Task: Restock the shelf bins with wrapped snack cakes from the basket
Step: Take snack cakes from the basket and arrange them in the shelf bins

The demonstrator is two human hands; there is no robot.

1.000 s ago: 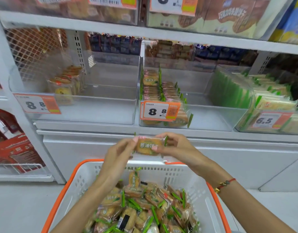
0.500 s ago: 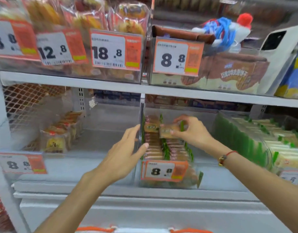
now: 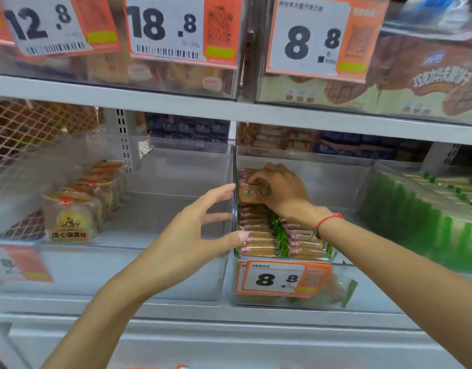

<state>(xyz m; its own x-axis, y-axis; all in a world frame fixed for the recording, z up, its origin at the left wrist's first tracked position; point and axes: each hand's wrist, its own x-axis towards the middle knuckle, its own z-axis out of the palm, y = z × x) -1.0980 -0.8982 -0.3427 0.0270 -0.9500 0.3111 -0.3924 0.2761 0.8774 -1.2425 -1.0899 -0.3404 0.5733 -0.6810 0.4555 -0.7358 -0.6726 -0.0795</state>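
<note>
Two hands at a clear shelf bin (image 3: 362, 294) of wrapped snack cakes.

The right hand (image 3: 280, 190) reaches into the bin from above, fingers curled around one wrapped snack cake (image 3: 252, 194), which it grasps upright at the back of the left-hand row of stacked cakes (image 3: 256, 235). The left hand (image 3: 192, 230) is released, fingers spread and straight, their tips touching the outer face of the bin's left wall, just beside the grasped cake. An orange price tag (image 3: 281, 279) marked 8.8 hangs on the bin front below the right wrist, which bears a red cord bracelet (image 3: 329, 219).
</note>
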